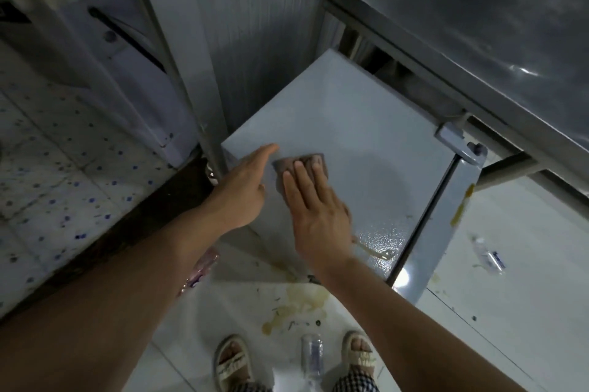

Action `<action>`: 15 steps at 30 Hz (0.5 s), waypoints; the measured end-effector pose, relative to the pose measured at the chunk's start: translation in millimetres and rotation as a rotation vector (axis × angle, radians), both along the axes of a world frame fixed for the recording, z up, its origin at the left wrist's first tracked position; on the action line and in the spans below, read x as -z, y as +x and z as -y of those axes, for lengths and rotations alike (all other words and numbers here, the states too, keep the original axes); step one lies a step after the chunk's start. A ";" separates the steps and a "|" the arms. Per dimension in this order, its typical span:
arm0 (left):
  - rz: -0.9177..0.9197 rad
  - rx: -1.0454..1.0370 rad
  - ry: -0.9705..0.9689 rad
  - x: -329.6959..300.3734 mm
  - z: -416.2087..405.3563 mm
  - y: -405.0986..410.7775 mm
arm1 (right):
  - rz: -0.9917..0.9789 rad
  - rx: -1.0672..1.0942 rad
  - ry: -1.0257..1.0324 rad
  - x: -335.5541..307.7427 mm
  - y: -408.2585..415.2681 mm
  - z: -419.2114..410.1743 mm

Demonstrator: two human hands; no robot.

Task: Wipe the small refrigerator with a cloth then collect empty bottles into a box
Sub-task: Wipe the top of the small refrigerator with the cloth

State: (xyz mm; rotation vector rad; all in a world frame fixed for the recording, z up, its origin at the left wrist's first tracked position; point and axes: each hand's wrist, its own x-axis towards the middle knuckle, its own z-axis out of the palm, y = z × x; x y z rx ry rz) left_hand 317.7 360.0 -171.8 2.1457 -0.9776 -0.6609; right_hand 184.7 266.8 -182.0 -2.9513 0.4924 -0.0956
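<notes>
We look down on the flat top of a small grey refrigerator (344,136), its long axis running from lower left to upper right, tucked under the edge of a steel table (478,25). Our right hand (314,210) presses a small brownish cloth (301,165) onto the top near its left edge, fingers straight and close together; most of the cloth is hidden under them. Our left hand (247,187) rests beside it at the top's left edge, fingers straight, holding nothing. On the stained floor, a clear bottle (312,356) lies between our sandalled feet, pointing away from us, its lower end hard to make out. Another bottle (489,256) lies to the right, blurred.
</notes>
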 end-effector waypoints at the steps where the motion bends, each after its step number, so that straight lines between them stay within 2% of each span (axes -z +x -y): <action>1: -0.024 -0.029 -0.001 -2.4 -0.6 0.4 | -0.004 0.005 0.007 -1.5 11.0 -3.7; 5: -0.008 -0.122 0.006 -6.6 2.0 -4.3 | -0.077 -0.071 -0.019 2.0 17.3 2.7; 9: 0.269 -0.151 0.153 -4.0 18.2 -27.1 | -0.075 -0.090 -0.044 1.5 -47.9 24.4; 11: 0.355 -0.128 0.165 -1.2 34.0 -45.1 | -0.062 -0.069 -0.036 2.9 -90.7 39.5; 15: 0.329 -0.074 0.107 5.2 72.9 -82.9 | -0.104 -0.130 -0.013 -0.3 -118.7 81.2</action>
